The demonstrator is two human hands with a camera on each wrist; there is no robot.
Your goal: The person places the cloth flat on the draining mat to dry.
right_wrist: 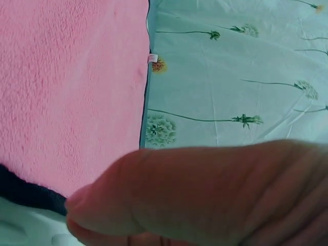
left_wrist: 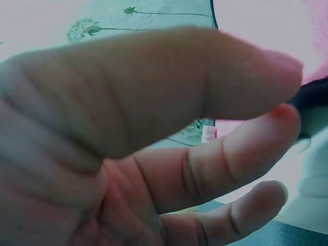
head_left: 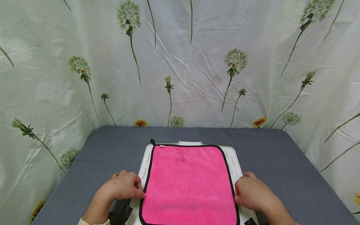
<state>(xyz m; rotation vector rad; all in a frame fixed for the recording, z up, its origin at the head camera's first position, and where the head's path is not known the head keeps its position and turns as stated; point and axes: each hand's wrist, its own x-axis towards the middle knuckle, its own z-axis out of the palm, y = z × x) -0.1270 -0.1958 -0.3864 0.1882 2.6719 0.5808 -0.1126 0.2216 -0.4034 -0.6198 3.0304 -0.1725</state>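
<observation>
A pink towel [head_left: 189, 178] with a black border is spread flat over a white plastic board [head_left: 232, 157] in the head view. My left hand [head_left: 125, 186] pinches the towel's left border between thumb and finger. On the opposite side, my right hand [head_left: 253, 192] pinches the right border. The left wrist view shows the thumb [left_wrist: 246, 77] and a fingertip meeting at the black edging [left_wrist: 312, 95]. Seen from the right wrist, the thumb [right_wrist: 169, 184] presses the dark edging [right_wrist: 31, 192]. The towel hides the board's middle.
Grey cloth covers the table [head_left: 121, 147] under the board. Behind it hangs a pale curtain [head_left: 197, 72] printed with dandelions. A black loop [head_left: 152, 141] sticks out at the towel's far left corner, beside a small white label [head_left: 162, 146].
</observation>
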